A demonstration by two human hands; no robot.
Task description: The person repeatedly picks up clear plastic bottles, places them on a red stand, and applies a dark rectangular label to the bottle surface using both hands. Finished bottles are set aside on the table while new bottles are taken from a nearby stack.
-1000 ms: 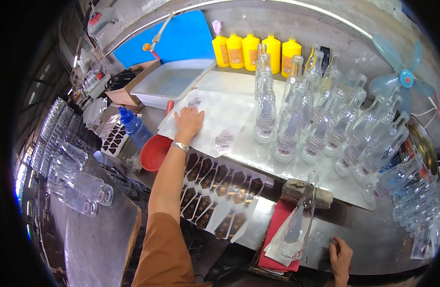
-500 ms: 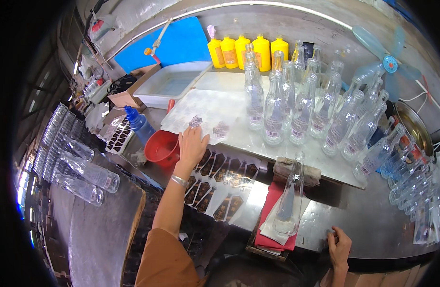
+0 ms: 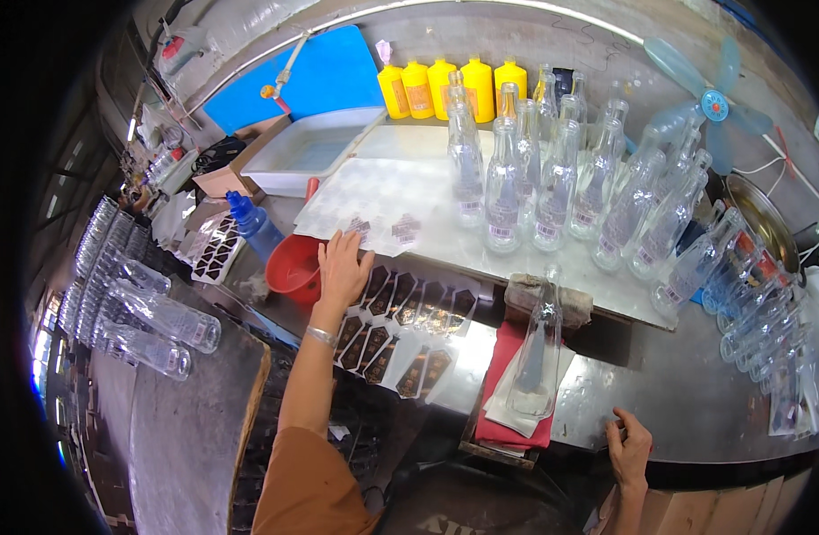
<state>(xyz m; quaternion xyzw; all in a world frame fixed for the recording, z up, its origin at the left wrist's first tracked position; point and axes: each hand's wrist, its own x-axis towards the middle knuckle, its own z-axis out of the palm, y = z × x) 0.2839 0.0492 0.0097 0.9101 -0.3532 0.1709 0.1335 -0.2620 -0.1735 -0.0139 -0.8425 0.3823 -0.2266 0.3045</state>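
My left hand (image 3: 343,267) lies open on the label sheet (image 3: 401,308), red bowl (image 3: 294,266) just beside; right hand (image 3: 630,446) rests empty on the counter edge (image 3: 695,410).

A sheet of dark shield-shaped labels (image 3: 401,330) lies flat on the steel counter, beside a red funnel (image 3: 295,266).

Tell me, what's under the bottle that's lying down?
The clear bottle lies on white paper over a red cloth. What is beneath the cloth is covered.
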